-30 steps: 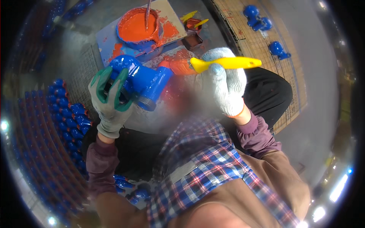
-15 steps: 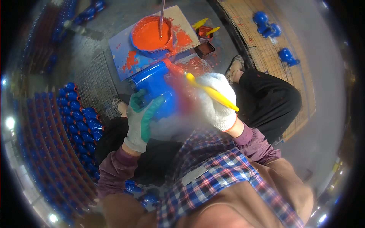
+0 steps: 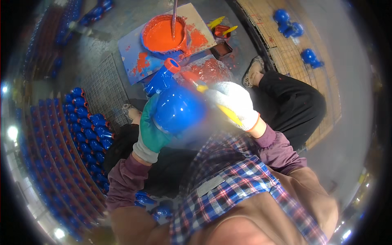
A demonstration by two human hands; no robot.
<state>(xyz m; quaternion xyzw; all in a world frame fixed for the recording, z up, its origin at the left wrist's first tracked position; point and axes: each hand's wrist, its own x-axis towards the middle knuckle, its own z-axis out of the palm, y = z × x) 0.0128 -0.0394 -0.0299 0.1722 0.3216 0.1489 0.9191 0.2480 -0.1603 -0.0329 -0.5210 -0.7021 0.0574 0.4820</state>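
Note:
My left hand (image 3: 152, 124), in a grey and green glove, is closed around a glossy blue bulb-shaped part (image 3: 179, 108). Beyond its rounded body a blue tube end (image 3: 161, 79) with a red rim points away from me; it seems to belong to the same part. My right hand (image 3: 232, 100), in a white glove, is closed on a paintbrush (image 3: 230, 115) with a yellow handle. The brush's red-coated tip lies right beside the blue part; blur hides whether they touch. Farther off, a bucket (image 3: 182, 36) of orange-red paint holds an upright stick (image 3: 174, 18).
The bucket rests on a paint-spattered board (image 3: 127, 55). Right of it are a small red tub (image 3: 222, 32) with yellow-handled brushes and a dark tray (image 3: 221, 50). Rows of blue parts (image 3: 87, 134) fill the left; several sit on a wooden pallet (image 3: 286, 53) at right.
The blue part has turned in my left hand, so its red-rimmed end and rounded body now show. The brush has shifted slightly, its tip staying close to the part.

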